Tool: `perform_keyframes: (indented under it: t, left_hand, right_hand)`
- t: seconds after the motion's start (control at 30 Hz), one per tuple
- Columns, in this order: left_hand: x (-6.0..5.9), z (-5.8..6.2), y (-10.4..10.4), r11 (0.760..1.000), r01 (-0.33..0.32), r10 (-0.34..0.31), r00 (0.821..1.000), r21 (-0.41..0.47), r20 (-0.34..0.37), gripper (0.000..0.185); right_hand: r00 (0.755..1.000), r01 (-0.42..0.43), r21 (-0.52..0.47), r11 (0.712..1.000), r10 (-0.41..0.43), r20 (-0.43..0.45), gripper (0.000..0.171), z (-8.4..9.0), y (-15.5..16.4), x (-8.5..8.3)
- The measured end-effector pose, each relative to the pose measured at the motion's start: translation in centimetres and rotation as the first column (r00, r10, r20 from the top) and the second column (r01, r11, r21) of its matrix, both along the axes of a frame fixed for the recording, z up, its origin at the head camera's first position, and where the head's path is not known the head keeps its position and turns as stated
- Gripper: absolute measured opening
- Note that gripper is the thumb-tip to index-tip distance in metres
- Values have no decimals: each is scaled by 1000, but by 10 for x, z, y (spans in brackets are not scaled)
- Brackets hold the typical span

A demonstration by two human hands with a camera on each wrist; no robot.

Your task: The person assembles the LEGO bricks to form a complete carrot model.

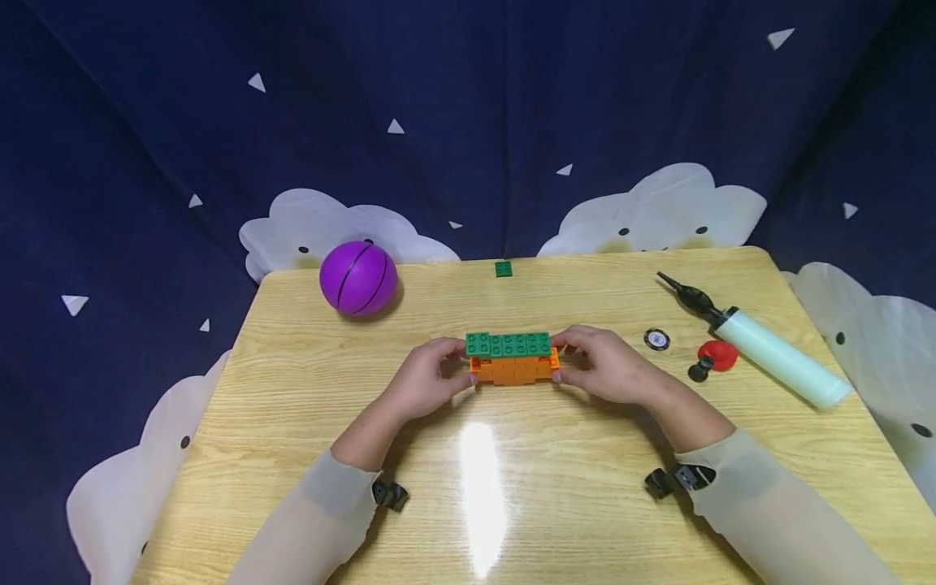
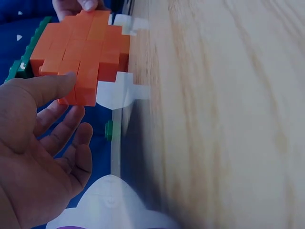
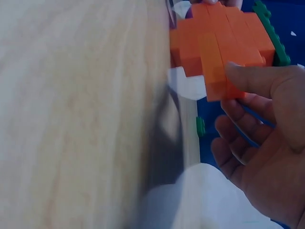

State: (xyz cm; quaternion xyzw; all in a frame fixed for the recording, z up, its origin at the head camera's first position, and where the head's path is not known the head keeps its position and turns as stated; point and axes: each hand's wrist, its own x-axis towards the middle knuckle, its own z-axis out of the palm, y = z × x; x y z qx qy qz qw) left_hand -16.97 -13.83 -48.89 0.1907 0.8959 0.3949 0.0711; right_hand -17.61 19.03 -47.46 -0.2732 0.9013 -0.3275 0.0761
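Between the two hands is a toy brick build (image 1: 515, 370), its body of orange bricks and its top a row of green bricks (image 1: 508, 345). My left hand (image 1: 426, 378) pinches its left end, thumb on the near face and fingers behind. At the right end, my right hand (image 1: 605, 366) pinches it in the same way. Both wrist views show the stepped orange face (image 2: 78, 52) with a thumb pressed on it. Whether the build touches the table cannot be told from the head view; in the wrist views it seems held up near the surface.
A purple ball (image 1: 358, 278) sits at the back left. One loose green brick (image 1: 503, 269) lies near the back edge. On the right are a pump (image 1: 778, 353), a round chip (image 1: 656, 339), a red object (image 1: 718, 355) and a small black piece (image 1: 699, 370).
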Motion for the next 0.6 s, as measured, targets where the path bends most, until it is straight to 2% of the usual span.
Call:
perform_keyframes:
  t: [0.3, 0.6]
  left_hand:
    - [1, -1, -1, 1000, -4, 4, 1000, -6, -11, 41]
    - [1, -2, 0, 1000, 8, -8, 1000, 28, -4, 39]
  right_hand:
    - [999, -14, -30, 999, 16, 47, 35, 2, 4, -15]
    - [999, 26, 7, 1000, -26, 26, 29, -1, -8, -35]
